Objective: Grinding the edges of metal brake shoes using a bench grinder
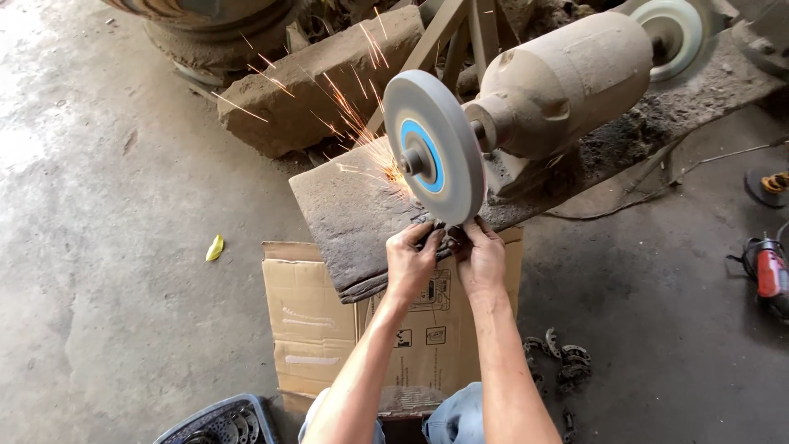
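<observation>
Both hands, left hand point(411, 261) and right hand point(481, 256), pinch a small, rigid dark metal piece point(449, 234) against the grey grinding wheel point(433, 156); likely hot, best held by its outer ends.

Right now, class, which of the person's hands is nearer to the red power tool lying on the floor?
Right. The right hand is at the grinding wheel, on the side toward the red power tool; the left hand is beside it, farther away.

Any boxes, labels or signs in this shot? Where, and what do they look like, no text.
Cardboard box: flattened on the floor under the person's arms, brown, rectangular, strips of pale tape.
Printed panel on the box: between the two forearms, black line drawing in a frame.
Small handling symbols: below that panel, black squares.
Round label: centre of the grey grinding wheel, blue ring.
No signs or screens in view.
</observation>
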